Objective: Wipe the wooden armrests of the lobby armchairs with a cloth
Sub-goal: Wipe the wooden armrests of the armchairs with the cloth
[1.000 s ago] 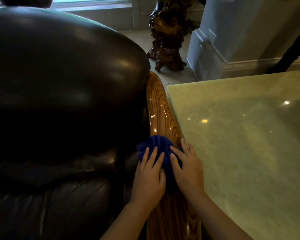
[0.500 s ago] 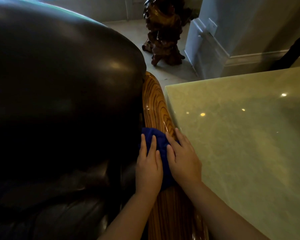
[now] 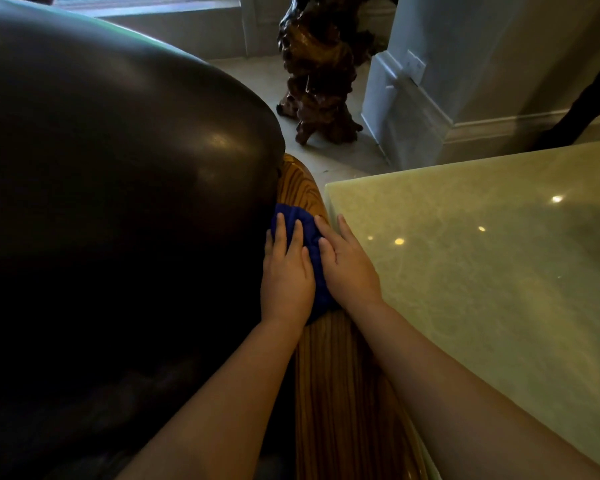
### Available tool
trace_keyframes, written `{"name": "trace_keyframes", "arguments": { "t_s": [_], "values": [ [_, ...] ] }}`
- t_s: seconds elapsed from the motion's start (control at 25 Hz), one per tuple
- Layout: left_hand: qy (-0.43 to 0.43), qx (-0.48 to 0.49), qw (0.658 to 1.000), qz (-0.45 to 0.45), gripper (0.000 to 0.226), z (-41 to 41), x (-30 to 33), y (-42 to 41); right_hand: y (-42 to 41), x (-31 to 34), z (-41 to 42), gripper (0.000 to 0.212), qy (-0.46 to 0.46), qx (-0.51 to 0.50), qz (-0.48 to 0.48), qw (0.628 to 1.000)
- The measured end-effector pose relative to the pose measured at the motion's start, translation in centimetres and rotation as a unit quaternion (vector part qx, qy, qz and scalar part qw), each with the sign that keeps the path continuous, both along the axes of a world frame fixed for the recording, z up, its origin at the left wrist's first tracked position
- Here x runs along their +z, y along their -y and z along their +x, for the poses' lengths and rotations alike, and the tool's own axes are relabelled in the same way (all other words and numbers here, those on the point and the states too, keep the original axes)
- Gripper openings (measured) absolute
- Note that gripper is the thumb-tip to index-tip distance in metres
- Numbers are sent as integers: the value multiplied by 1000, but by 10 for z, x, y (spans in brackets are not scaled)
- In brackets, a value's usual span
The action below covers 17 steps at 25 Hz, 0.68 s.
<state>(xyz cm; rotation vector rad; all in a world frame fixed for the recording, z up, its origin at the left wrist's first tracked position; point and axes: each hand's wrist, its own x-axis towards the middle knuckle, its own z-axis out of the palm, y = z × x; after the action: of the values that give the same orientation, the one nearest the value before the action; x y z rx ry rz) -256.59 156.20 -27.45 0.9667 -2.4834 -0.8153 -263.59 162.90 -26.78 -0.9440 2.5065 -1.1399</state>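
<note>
A glossy striped wooden armrest (image 3: 329,386) runs from the bottom centre up along the right side of a dark leather armchair (image 3: 118,188). A blue cloth (image 3: 310,237) lies on the armrest near its far end. My left hand (image 3: 286,275) and my right hand (image 3: 349,268) press flat on the cloth side by side, fingers pointing away from me. Most of the cloth is hidden under both palms. The armrest's rounded far tip (image 3: 297,178) shows beyond the cloth.
A pale green stone table top (image 3: 482,271) sits tight against the armrest's right side. A dark carved wooden sculpture (image 3: 323,74) stands on the floor beyond. A white pillar base (image 3: 416,109) is behind the table, and a window sill runs along the top left.
Both hands have slid the cloth farther along the armrest toward its far tip, close against the leather backrest. More bare wood shows behind my wrists.
</note>
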Motion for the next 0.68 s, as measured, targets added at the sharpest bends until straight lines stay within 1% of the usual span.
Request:
{"name": "trace_keyframes", "arguments": {
  "t_s": [0.08, 0.16, 0.24, 0.32, 0.4, 0.48, 0.56, 0.6, 0.68],
  "values": [
    [3, -22, 1000, -21, 45, 7, 1, -5, -7, -1, 5, 40, 6, 2, 15, 1000],
    [-29, -65, 997, -39, 45, 18, 1, -14, -20, 0, 14, 40, 6, 8, 27, 1000],
    [-25, -81, 996, -21, 45, 37, 2, -31, -41, 2, 30, 40, -10, 10, 39, 999],
    [21, -88, 996, 2, 46, 62, 3, -52, -67, 7, 51, 41, -36, 24, 65, 997],
    [65, -114, 991, 9, 47, 92, 6, -74, -93, 9, 75, 43, -54, 45, 118, 991],
    [95, -137, 985, 32, 51, 122, 14, -97, -123, 12, 99, 49, -34, 60, 174, 982],
    [143, -157, 977, 29, 55, 150, 19, -119, -153, 14, 123, 58, -23, 61, 210, 976],
    [162, -163, 973, 31, 57, 160, 19, -127, -167, 16, 133, 63, -32, 56, 221, 973],
    [195, -151, 967, 55, 59, 177, 19, -141, -192, 22, 151, 67, -99, 31, 208, 973]
  ]
}}
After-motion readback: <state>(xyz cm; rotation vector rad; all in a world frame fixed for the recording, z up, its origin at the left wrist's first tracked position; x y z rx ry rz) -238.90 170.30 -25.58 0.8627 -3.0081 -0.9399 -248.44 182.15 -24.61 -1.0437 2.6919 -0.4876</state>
